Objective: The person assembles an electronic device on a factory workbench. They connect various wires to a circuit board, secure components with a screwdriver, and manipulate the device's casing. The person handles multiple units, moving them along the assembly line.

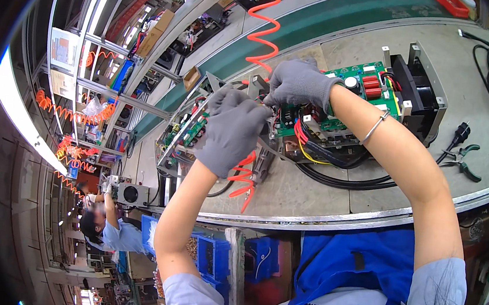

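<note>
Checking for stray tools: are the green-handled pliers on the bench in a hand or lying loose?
Lying loose: the pliers rest on the bench, away from both gloved hands.

The circuit board [355, 98] sits on the workbench [323, 189], with a fan [418, 90] at its right end. Both hands meet at its left end, the left hand [232, 131] nearer than the right hand [301, 81]. Pliers [464, 162] lie to the right, a coiled hose [262, 31] hangs behind, and bins [211, 258] sit under the near edge.
</note>
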`<act>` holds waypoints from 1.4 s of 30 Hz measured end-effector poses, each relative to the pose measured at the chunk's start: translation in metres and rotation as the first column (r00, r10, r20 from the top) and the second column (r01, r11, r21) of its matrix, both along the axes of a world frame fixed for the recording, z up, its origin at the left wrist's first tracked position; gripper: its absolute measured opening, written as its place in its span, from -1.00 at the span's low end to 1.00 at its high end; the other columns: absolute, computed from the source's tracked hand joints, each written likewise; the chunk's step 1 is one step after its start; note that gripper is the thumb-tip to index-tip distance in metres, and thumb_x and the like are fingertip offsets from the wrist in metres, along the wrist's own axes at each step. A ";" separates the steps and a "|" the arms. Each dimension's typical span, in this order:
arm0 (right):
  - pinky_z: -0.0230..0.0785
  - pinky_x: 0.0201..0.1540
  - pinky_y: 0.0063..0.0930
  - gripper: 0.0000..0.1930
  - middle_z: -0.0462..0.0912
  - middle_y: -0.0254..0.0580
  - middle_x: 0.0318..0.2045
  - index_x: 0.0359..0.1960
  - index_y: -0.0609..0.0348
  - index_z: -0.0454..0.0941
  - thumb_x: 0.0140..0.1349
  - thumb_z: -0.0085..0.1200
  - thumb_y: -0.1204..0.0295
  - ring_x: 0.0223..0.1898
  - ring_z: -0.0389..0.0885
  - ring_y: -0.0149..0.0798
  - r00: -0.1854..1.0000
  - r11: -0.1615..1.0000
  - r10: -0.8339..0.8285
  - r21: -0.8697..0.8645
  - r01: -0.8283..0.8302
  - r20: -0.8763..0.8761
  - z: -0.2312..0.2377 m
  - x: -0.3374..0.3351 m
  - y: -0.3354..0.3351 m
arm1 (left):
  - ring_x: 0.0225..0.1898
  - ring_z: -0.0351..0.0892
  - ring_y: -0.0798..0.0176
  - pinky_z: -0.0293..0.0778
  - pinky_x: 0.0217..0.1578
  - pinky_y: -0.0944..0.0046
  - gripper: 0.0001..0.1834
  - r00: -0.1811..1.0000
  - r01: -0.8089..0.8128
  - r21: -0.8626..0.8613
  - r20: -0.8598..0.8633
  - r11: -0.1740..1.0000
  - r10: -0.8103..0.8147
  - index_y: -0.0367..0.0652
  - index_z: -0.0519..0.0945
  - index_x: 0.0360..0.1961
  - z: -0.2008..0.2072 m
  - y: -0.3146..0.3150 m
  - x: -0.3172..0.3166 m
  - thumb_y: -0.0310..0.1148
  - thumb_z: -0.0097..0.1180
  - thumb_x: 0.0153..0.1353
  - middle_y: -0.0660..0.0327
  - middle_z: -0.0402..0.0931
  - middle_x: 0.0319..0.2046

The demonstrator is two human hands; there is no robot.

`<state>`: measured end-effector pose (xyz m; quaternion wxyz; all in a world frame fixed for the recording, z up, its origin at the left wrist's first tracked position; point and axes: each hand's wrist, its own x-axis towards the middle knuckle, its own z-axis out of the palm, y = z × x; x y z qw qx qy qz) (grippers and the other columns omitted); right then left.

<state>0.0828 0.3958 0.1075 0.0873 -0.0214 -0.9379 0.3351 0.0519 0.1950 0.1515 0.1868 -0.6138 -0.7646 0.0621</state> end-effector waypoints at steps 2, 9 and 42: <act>0.29 -0.09 -0.23 -0.65 0.69 -0.25 -0.53 -0.50 -0.07 0.74 -0.08 0.28 -0.05 -0.34 0.66 -0.18 1.000 1.000 0.013 -0.022 -0.013 0.001 -0.002 -0.001 0.000 | -0.07 0.47 0.12 0.26 0.15 0.04 -0.79 0.984 -0.006 -0.107 -0.179 0.994 -0.014 0.09 0.67 -0.28 -0.001 0.009 0.006 -0.38 0.16 0.01 0.28 0.58 -0.33; 0.34 -0.09 -0.24 -0.69 0.70 -0.21 -0.49 -0.47 -0.09 0.74 -0.07 0.26 0.00 -0.28 0.68 -0.13 1.000 0.999 0.019 -0.048 -0.020 -0.024 -0.004 0.000 0.001 | -0.10 0.47 0.12 0.12 0.21 -0.04 -0.79 0.985 -0.085 -0.244 -0.166 0.966 0.044 0.10 0.68 -0.30 -0.001 0.020 -0.007 -0.33 0.15 -0.03 0.27 0.59 -0.31; 0.38 -0.07 -0.25 -0.68 0.70 -0.18 -0.48 -0.49 -0.09 0.74 -0.06 0.24 -0.03 -0.26 0.67 -0.10 0.995 1.000 0.000 0.006 0.001 -0.096 -0.011 0.002 -0.001 | -0.12 0.49 0.05 0.30 0.02 0.04 -0.80 0.984 -0.168 -0.182 -0.092 0.969 0.154 -0.08 0.68 -0.38 -0.019 0.026 0.006 -0.36 0.16 -0.11 0.20 0.62 -0.40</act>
